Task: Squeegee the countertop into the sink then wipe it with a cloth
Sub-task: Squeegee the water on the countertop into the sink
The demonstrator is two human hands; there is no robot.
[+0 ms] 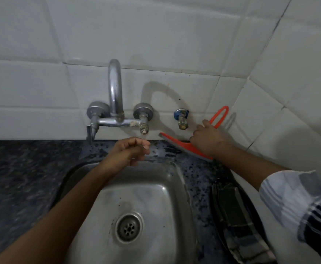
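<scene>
My right hand point(207, 139) grips the orange squeegee point(182, 144) by its looped handle, behind the sink's far right corner. Its grey blade rests on the wet dark speckled countertop point(195, 168) close to the wall. My left hand point(131, 152) hovers over the sink's back rim with its fingers curled loosely and nothing in them. The steel sink point(182, 206) lies below, its drain near the middle. A dark checked cloth point(235, 212) lies on the counter to the right of the sink.
A chrome wall tap point(115, 96) with two valves arches above the sink's back edge. A small brass angle valve point(182, 119) sticks out of the white tiled wall just left of my right hand. The counter stretches away to the left.
</scene>
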